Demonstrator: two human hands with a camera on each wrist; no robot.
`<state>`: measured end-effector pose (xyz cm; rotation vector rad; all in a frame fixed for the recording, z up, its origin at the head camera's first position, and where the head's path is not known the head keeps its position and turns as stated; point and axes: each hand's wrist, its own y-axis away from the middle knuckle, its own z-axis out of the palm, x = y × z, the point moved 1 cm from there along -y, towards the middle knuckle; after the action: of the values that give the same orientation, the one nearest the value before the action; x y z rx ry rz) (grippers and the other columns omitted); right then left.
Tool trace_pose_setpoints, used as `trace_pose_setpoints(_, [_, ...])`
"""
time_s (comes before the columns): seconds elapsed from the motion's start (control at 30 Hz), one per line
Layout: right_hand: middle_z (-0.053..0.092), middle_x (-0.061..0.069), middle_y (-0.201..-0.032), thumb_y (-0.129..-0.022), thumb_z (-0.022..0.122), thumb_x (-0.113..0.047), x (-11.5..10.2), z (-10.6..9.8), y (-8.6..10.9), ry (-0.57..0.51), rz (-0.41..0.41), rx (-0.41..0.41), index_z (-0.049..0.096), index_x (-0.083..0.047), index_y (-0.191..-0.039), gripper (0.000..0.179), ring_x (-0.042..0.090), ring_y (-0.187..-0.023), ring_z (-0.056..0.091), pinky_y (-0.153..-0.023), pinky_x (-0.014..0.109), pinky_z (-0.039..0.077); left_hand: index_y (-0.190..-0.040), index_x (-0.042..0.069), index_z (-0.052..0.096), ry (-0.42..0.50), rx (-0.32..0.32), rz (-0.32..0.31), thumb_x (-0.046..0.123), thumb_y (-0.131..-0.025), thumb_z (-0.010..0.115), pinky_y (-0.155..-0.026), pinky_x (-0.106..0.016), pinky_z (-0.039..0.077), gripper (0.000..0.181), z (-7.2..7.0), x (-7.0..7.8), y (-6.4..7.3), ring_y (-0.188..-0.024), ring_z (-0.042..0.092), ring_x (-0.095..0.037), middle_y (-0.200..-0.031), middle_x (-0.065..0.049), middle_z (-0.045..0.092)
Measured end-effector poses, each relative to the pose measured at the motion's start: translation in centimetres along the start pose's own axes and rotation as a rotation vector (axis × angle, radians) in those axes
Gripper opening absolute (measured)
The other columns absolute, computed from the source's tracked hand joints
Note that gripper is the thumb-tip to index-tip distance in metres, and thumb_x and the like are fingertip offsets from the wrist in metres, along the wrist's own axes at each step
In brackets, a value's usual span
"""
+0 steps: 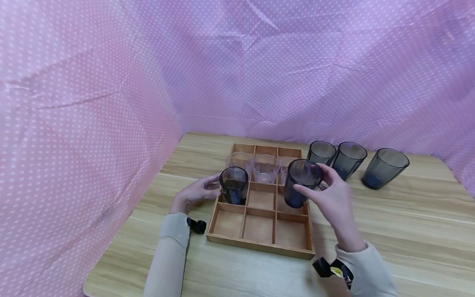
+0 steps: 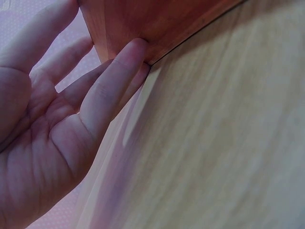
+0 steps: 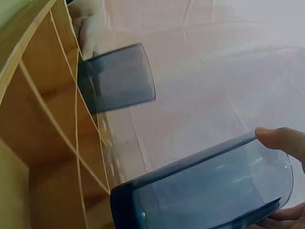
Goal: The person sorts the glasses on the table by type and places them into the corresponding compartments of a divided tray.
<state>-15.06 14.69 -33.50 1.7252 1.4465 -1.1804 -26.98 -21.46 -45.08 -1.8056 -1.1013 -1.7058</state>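
Observation:
My right hand grips a dark tinted glass between thumb and fingers. It holds the glass slightly tilted over the right compartment of the middle rows in a divided wooden box. In the right wrist view the held glass has its base toward the dividers. Another dark glass stands upright in a left compartment. Beside that one is my left hand; in the left wrist view its extended fingers rest against the box's outer side.
Behind the dark glass stands a row of clear glasses inside the box. Three more dark glasses, one at the far right, stand on the wooden table right of the box. Pink dotted cloth hangs behind and at the left.

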Motion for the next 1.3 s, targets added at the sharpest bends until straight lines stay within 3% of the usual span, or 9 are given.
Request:
trace_pose_setpoints(0.47, [0.058, 0.018, -0.134, -0.071, 0.086, -0.015, -1.3, 3.5, -0.6, -0.094, -0.02, -0.068, 0.046, -0.003, -0.139, 0.08, 0.025, -0.124, 0.056, -0.105, 0.039, 0.047, -0.155, 0.012, 0.021, -0.007, -0.016, -0.003, 0.015, -0.092, 0.067, -0.11, -0.039, 0.043, 0.078, -0.1, 0.3, 0.1, -0.148, 0.021, -0.035, -0.162, -0.012, 0.019])
trace_pose_setpoints(0.67, [0.062, 0.015, -0.129, -0.071, 0.087, -0.017, -1.2, 4.8, -0.8, -0.084, -0.037, -0.088, 0.048, -0.004, -0.137, 0.077, 0.025, -0.115, 0.062, -0.09, 0.02, 0.053, -0.156, 0.011, 0.019, -0.007, -0.032, 0.009, 0.015, -0.092, 0.066, -0.109, -0.037, 0.044, 0.079, -0.2, 0.4, 0.1, -0.148, 0.02, -0.035, -0.162, -0.012, 0.018])
trace_pose_setpoints(0.9, [0.061, 0.014, -0.131, -0.071, 0.087, -0.016, -1.3, 6.1, -0.9, -0.103, -0.048, -0.103, 0.049, -0.006, -0.135, 0.076, 0.025, -0.119, 0.06, -0.1, 0.04, 0.051, -0.155, 0.011, 0.019, 0.004, -0.037, 0.009, 0.014, -0.092, 0.066, -0.109, -0.038, 0.044, 0.079, -0.3, 0.5, 0.1, -0.149, 0.018, -0.035, -0.163, -0.012, 0.017])
trace_pose_setpoints(1.3, [0.057, 0.016, -0.136, -0.07, 0.087, -0.019, -0.9, 7.3, -0.9, -0.091, 0.009, -0.146, 0.046, -0.007, -0.14, 0.082, 0.029, -0.125, 0.057, -0.103, 0.043, 0.049, -0.155, 0.012, 0.021, -0.009, -0.036, 0.008, 0.015, -0.091, 0.067, -0.109, -0.041, 0.044, 0.079, -0.4, 0.6, 0.1, -0.148, 0.019, -0.036, -0.162, -0.013, 0.019])
